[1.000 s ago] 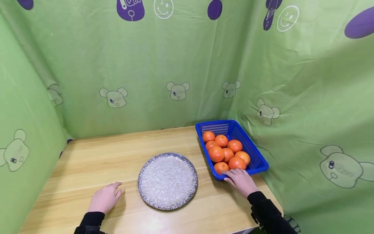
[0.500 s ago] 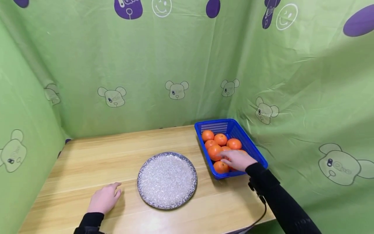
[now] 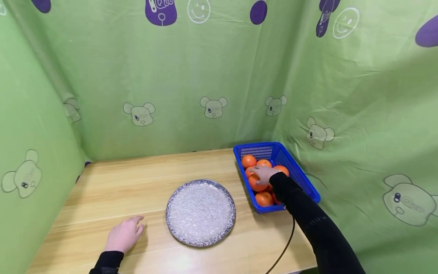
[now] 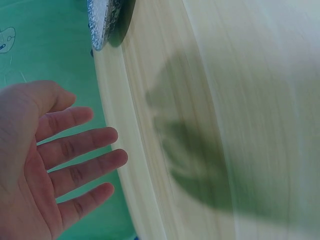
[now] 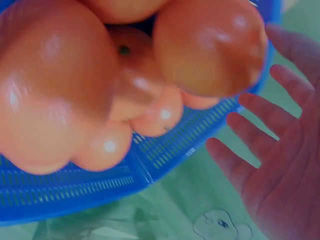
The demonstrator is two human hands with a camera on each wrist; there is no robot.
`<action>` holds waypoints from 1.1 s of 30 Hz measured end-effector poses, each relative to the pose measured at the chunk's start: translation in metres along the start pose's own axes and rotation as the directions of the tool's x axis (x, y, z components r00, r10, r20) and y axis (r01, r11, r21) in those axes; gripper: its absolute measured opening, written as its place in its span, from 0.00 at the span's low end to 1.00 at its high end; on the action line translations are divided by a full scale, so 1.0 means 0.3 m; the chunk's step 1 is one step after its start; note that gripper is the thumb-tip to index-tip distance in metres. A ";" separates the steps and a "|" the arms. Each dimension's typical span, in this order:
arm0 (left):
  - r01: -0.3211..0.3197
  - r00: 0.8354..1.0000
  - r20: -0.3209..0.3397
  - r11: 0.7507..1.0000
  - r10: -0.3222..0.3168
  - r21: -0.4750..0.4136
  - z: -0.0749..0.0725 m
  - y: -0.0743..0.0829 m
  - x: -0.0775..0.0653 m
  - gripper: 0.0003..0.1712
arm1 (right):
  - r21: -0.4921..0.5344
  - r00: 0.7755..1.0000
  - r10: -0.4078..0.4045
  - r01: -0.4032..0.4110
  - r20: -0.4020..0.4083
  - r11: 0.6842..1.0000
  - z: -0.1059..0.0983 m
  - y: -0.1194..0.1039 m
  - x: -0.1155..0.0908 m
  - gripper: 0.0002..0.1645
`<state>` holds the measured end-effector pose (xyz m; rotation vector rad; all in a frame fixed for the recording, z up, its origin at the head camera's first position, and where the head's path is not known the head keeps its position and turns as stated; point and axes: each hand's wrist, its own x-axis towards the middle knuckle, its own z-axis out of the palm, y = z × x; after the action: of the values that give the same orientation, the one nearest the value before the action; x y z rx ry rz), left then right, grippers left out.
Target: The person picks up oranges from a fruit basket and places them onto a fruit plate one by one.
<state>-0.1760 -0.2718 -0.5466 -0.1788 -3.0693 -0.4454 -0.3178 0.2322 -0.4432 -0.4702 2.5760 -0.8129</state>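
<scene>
In the head view, my right hand [image 3: 265, 174] is over the blue plastic basket [image 3: 297, 169], its fingertips at the oranges [image 3: 257, 183] on the near left side. The right wrist view shows this hand [image 5: 282, 145] with fingers spread and fairly straight, the thumb side right by a large orange [image 5: 210, 50]. Several oranges are piled in the basket; my hand and sleeve hide some. My left hand [image 3: 124, 235] is low over the table, left of a round speckled plate [image 3: 200, 213]. Its fingers [image 4: 85, 145] are relaxed and hold nothing in the left wrist view.
The wooden table [image 3: 137, 182] has green printed curtains [image 3: 184, 76] hanging behind and at both sides. A dark cable [image 3: 285, 247] trails from the right sleeve over the table's front right. The basket stands close to the right curtain.
My right hand has moved from the basket's near rim, forward and left over the oranges. The left hand, plate and basket have stayed put; the head view has shifted slightly.
</scene>
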 end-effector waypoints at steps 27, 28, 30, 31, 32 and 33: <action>0.031 0.999 -0.004 1.000 -0.031 0.001 -0.026 -0.026 -0.024 0.20 | -0.307 0.995 -0.082 0.097 0.062 0.947 0.010 -0.005 0.137 0.28; 0.034 0.999 -0.004 0.999 -0.034 0.002 -0.027 -0.027 -0.025 0.20 | -0.342 0.996 -0.076 0.087 0.047 0.936 0.001 -0.021 0.136 0.29; 0.036 0.999 -0.006 0.999 -0.036 0.002 -0.030 -0.028 -0.026 0.20 | -0.414 0.998 -0.063 0.064 0.015 0.908 -0.018 -0.063 0.130 0.28; 0.039 0.999 -0.007 0.999 -0.039 0.003 -0.031 -0.029 -0.027 0.20 | -0.431 0.999 -0.054 0.047 -0.004 0.901 -0.028 -0.088 0.123 0.27; 0.040 0.999 -0.008 0.999 -0.040 0.004 -0.032 -0.030 -0.028 0.20 | -0.359 1.000 -0.012 0.007 -0.013 0.933 -0.037 -0.115 0.111 0.28; 0.042 0.999 -0.008 0.999 -0.042 0.006 -0.031 -0.032 -0.029 0.20 | -0.248 0.999 0.038 -0.043 -0.022 0.968 -0.045 -0.145 0.097 0.28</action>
<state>-0.1683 -0.2845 -0.5406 -0.1123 -3.0712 -0.4381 -0.3408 0.1925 -0.4146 -0.4827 2.7069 -0.4830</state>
